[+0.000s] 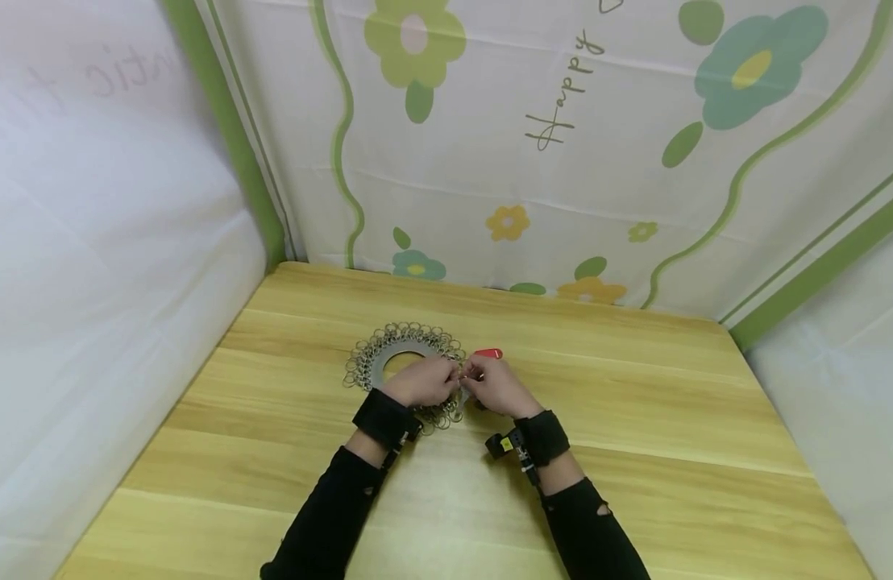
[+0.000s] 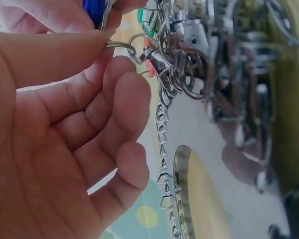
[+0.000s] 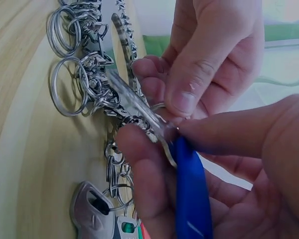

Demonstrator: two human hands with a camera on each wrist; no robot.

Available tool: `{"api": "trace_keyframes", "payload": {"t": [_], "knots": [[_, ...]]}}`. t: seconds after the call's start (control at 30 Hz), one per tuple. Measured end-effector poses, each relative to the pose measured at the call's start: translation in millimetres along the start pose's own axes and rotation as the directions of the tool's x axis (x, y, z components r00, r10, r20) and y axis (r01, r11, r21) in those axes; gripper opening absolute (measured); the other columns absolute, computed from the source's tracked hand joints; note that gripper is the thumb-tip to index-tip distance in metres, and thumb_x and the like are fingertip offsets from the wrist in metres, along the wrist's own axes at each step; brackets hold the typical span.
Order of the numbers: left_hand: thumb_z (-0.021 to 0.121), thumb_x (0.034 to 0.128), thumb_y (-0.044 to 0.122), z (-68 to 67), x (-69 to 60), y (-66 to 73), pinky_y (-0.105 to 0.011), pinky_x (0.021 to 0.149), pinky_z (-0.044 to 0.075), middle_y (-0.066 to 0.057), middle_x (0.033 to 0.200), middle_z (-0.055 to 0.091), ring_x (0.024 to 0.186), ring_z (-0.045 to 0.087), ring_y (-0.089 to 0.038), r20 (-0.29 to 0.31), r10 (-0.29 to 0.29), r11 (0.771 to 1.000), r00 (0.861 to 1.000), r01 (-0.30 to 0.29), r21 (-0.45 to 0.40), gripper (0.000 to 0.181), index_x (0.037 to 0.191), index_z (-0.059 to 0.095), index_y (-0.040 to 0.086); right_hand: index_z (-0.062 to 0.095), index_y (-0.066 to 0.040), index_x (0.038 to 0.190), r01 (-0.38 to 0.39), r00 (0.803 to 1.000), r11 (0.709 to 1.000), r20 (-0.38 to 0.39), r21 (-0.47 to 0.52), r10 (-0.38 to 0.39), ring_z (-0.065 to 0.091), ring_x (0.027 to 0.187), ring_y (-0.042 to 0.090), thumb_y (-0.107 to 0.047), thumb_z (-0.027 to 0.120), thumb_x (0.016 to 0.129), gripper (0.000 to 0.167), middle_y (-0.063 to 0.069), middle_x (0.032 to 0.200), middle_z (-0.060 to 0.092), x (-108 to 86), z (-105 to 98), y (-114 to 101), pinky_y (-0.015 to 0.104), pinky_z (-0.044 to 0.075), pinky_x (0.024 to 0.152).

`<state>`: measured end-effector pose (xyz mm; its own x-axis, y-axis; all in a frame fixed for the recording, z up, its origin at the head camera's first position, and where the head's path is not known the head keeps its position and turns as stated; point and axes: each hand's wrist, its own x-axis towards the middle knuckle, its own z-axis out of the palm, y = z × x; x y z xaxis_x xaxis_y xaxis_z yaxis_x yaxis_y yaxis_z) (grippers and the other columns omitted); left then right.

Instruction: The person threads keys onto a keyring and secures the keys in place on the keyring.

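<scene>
A flat silver ring-shaped disc (image 1: pixel 378 362) lies on the table, its rim crowded with small clips and split rings (image 3: pixel 65 89). At its right edge both hands meet. My left hand (image 1: pixel 426 381) pinches a split ring (image 2: pixel 120 46) between thumb and forefinger, its other fingers loosely bent. Between the thumb and fingers of my right hand (image 1: pixel 499 387) is a key with a blue plastic head (image 3: pixel 192 194); its metal blade (image 3: pixel 139 107) points toward the disc. Whether the key touches the pinched ring is hidden by the fingertips.
A key with a red head (image 1: pixel 490 353) lies beside the disc, past the right hand. In the right wrist view, a silver-headed key (image 3: pixel 92 214) hangs by rings at the rim. A patterned cloth (image 1: pixel 454 177) stands behind the wooden table (image 1: pixel 671 419).
</scene>
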<state>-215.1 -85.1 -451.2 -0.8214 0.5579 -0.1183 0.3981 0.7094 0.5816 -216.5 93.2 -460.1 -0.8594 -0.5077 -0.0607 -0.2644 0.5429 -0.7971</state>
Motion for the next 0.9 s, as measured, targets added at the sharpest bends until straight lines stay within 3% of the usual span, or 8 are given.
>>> {"api": "trace_keyframes", "payload": {"t": [0.23, 0.37, 0.6, 0.9], "knots": [[0.052, 0.0965, 0.015, -0.8, 0.5, -3.1, -0.022, 0.051, 0.034, 0.003, 0.059, 0.043, 0.047, 0.039, -0.009, -0.011, 0.025, 0.997, 1.0, -0.026, -0.066, 0.022, 0.075, 0.052, 0.011, 0.061, -0.008, 0.095, -0.023, 0.998, 0.999, -0.054, 0.027, 0.025, 0.059, 0.057, 0.029, -0.008, 0.057, 0.095, 0.004, 0.011, 0.086, 0.063, -0.6, 1.0, -1.9, 0.032, 0.045, 0.048], [0.054, 0.0959, 0.012, 0.1, -1.1, -3.2, -0.023, 0.053, 0.036, 0.003, 0.062, 0.048, 0.049, 0.043, -0.009, 0.005, 0.047, 0.997, 0.999, -0.047, -0.068, 0.016, 0.081, 0.059, 0.007, 0.062, -0.009, 0.094, -0.029, 0.997, 0.999, -0.068, -0.023, 0.028, 0.058, 0.057, 0.02, -0.01, 0.059, 0.094, 0.003, 0.005, 0.085, 0.063, -0.6, 2.7, -0.7, 0.03, 0.047, 0.053], [0.054, 0.0974, 0.016, 0.8, -0.8, -2.4, -0.023, 0.053, 0.035, 0.003, 0.062, 0.045, 0.05, 0.041, -0.009, -0.006, 0.007, 1.0, 1.0, -0.007, -0.022, 0.022, 0.08, 0.061, 0.004, 0.065, -0.009, 0.095, 0.019, 0.997, 0.999, -0.07, -0.043, -0.022, 0.058, 0.066, 0.013, -0.007, 0.061, 0.092, 0.005, 0.001, 0.089, 0.063, -0.2, 2.2, -1.1, 0.03, 0.048, 0.058], [0.054, 0.0972, 0.018, -0.2, -0.2, -1.6, -0.024, 0.05, 0.032, 0.003, 0.059, 0.039, 0.048, 0.038, -0.01, -0.003, -0.024, 1.0, 1.0, 0.024, 0.018, 0.028, 0.07, 0.049, 0.013, 0.065, -0.01, 0.096, 0.049, 0.998, 0.998, -0.034, -0.041, -0.05, 0.055, 0.054, 0.015, -0.006, 0.061, 0.092, 0.007, 0.004, 0.089, 0.064, -0.8, 0.0, -4.4, 0.03, 0.047, 0.05]]}}
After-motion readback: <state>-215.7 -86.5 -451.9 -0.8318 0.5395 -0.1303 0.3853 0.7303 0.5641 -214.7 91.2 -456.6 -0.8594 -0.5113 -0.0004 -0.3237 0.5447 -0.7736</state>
